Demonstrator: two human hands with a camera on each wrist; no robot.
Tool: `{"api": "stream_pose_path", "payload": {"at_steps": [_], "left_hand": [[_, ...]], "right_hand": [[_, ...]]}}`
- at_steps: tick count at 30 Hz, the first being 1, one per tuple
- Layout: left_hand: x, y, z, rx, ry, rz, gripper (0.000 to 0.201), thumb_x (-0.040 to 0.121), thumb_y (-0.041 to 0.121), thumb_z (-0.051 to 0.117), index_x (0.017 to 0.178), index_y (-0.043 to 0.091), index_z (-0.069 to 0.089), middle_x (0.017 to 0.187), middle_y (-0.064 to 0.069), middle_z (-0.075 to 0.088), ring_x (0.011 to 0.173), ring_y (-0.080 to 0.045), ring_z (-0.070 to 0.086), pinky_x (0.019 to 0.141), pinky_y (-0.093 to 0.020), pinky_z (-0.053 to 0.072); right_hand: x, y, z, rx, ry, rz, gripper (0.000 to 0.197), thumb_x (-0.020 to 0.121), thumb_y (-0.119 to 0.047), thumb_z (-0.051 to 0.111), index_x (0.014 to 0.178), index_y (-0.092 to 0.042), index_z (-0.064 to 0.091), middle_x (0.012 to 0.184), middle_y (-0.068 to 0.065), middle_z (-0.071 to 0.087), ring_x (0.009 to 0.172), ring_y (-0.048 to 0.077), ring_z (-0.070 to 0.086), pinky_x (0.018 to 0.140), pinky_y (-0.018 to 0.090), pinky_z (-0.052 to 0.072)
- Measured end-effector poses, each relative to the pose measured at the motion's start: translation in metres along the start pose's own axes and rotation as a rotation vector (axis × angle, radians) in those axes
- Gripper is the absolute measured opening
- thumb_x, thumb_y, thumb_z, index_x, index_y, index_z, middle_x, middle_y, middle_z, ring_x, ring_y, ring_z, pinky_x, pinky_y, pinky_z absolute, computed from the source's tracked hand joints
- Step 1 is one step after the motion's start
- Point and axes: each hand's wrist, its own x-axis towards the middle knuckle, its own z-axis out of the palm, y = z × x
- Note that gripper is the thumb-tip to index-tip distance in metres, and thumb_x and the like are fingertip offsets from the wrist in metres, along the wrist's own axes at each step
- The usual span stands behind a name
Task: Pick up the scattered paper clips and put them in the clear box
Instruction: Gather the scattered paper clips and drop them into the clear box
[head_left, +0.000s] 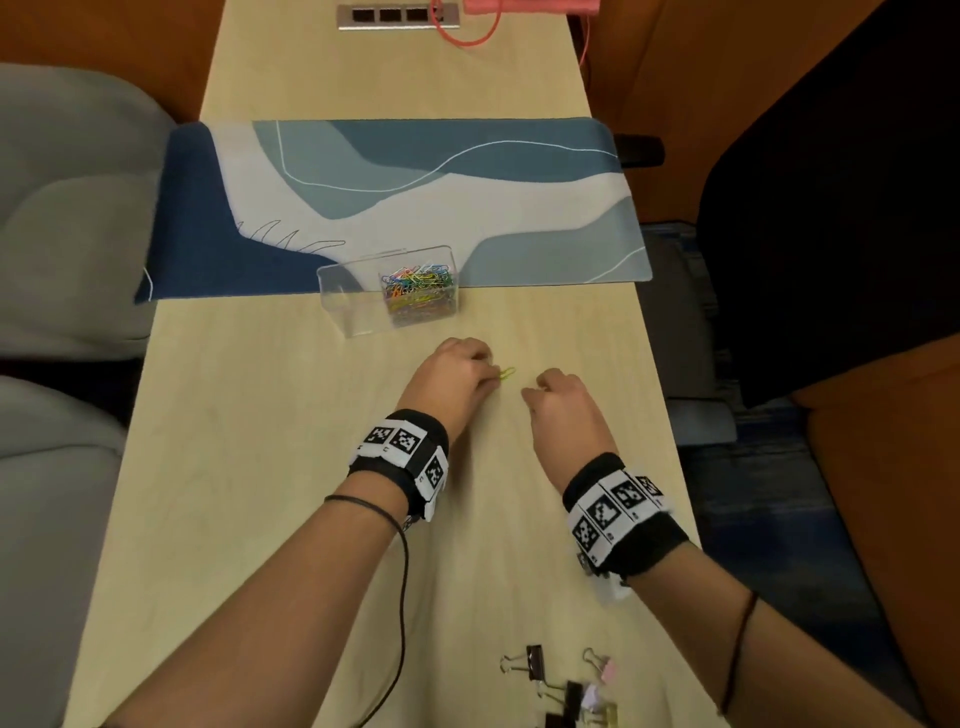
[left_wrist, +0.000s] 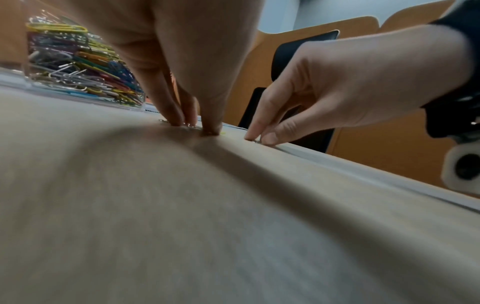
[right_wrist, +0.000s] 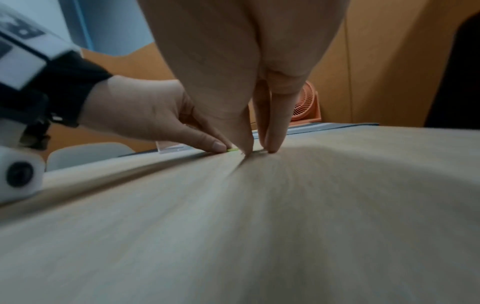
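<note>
Pinched at the tabletop by the left hand (head_left: 457, 376) is a yellow-green paper clip (head_left: 506, 373); the right hand (head_left: 563, 400) is curled nearby, its catch hidden. The clear box (head_left: 389, 291), already well stocked with clips, is kept close ahead, presumably for short trips.

From the left wrist, fingertips (left_wrist: 179, 121) are seen pressed flat, probably to lever thin wire up.

From the right wrist, the fingers (right_wrist: 272, 144) are closed on something silvery, too small to identify.

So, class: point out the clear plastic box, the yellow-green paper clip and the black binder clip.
clear plastic box (head_left: 332, 296), head view, empty left wall.
yellow-green paper clip (head_left: 507, 372), head view, wire loop.
black binder clip (head_left: 534, 661), head view, black body.
</note>
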Motion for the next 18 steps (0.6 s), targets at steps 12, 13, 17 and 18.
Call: {"api": "stream_pose_path", "payload": {"at_steps": [12,13,17,18], "left_hand": [[0.007,0.017,-0.023,-0.109,-0.169,-0.262,0.019,0.081,0.003,0.062,0.090,0.015,0.073,0.090,-0.005,0.070,0.084,-0.025,0.065,0.080,-0.031,0.053],[0.003,0.016,-0.023,-0.148,-0.156,-0.269,0.023,0.079,-0.001,0.061,0.092,0.015,0.072,0.090,-0.005,0.070,0.084,-0.024,0.065,0.081,-0.032,0.053],[-0.015,0.012,-0.020,-0.219,-0.118,-0.282,0.033,0.079,-0.009,0.055,0.094,0.015,0.072,0.089,-0.003,0.069,0.082,-0.020,0.064,0.082,-0.031,0.053],[-0.020,0.011,-0.020,-0.230,-0.110,-0.287,0.034,0.080,-0.009,0.054,0.095,0.016,0.072,0.089,-0.003,0.069,0.082,-0.020,0.064,0.082,-0.031,0.053]], "right_hand": [[0.024,0.014,-0.029,0.142,-0.295,0.150,0.016,0.086,-0.019,0.055,0.083,-0.010,0.068,0.088,0.008,0.066,0.080,0.025,0.063,0.074,0.035,0.055],[0.023,0.015,-0.031,0.145,-0.318,0.130,0.014,0.084,-0.019,0.057,0.083,-0.011,0.068,0.089,0.007,0.065,0.081,0.024,0.062,0.075,0.035,0.055],[0.025,0.016,-0.036,0.219,-0.328,0.107,0.004,0.074,-0.017,0.066,0.071,-0.016,0.063,0.077,0.000,0.062,0.073,0.020,0.062,0.072,0.033,0.056],[0.027,0.016,-0.036,0.252,-0.304,0.113,0.008,0.071,-0.017,0.068,0.067,-0.018,0.062,0.071,-0.003,0.061,0.070,0.017,0.061,0.070,0.031,0.055]]}}
